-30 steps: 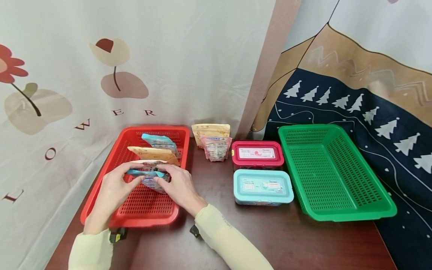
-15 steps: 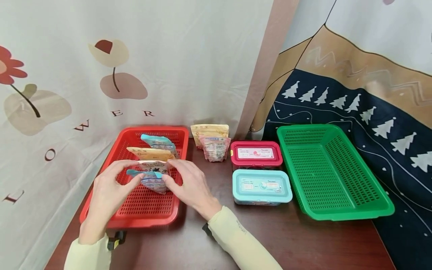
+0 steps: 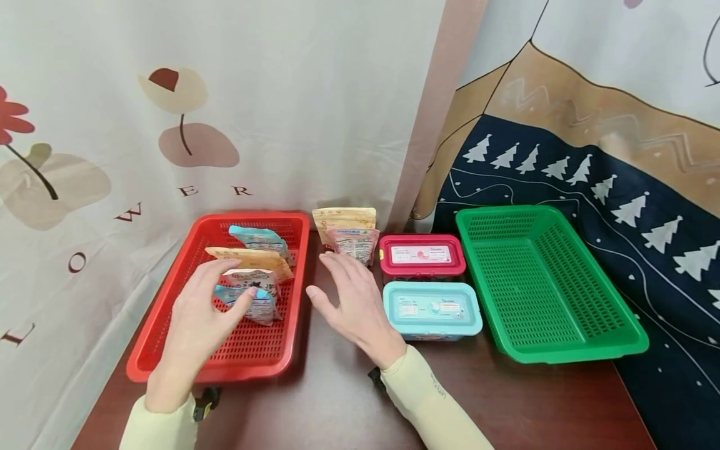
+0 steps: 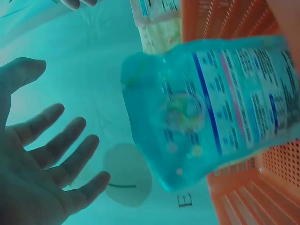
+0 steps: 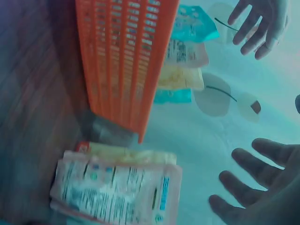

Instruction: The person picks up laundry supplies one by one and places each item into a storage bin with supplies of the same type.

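My left hand hovers over the red basket, thumb and fingers spread apart. In the left wrist view, the blue pouch stands clear of its fingertips. Behind the blue pouch in the basket stand a pale pink pouch, a yellow-tan pouch and another blue pouch. Holding nothing, my right hand is over the table right of the basket, fingers extended. Beyond its fingertips a pink pouch stands before a cream-yellow pouch; the right wrist view shows the hand apart from both.
A pink-lidded box and a light blue-lidded box sit one behind the other, right of my right hand. Beside them lies a green basket. Patterned curtains hang along the back of the brown table.
My right hand has left the pouches in the red basket and moved right, toward the pouches outside it. My left hand has drawn slightly off the front blue pouch, which stays in the basket.
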A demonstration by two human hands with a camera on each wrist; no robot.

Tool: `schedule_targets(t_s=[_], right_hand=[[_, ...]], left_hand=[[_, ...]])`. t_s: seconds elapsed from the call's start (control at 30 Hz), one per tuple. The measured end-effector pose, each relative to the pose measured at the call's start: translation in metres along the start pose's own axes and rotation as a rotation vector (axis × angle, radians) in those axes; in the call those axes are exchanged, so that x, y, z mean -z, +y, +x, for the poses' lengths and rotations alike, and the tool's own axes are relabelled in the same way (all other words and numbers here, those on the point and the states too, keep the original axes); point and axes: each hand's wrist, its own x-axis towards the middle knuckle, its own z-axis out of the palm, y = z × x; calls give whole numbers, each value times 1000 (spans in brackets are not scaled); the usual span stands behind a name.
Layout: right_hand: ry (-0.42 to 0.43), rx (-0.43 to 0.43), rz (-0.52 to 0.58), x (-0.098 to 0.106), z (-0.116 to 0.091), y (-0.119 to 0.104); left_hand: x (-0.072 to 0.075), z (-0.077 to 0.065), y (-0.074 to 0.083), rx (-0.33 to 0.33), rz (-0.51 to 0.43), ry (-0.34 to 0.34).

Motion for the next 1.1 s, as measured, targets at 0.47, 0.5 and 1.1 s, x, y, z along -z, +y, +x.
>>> schedule_targets(t_s=[0.47, 0.5, 1.1], right_hand=[[-76, -141, -58, 37, -17, 27], [-76, -149, -64, 40, -17, 29], [-286, -339, -236, 96, 7, 59]], left_hand=[[-32, 9, 33, -139, -11, -109], [-34, 10, 35, -145, -8, -121], [-71, 49, 84, -189, 141, -340]])
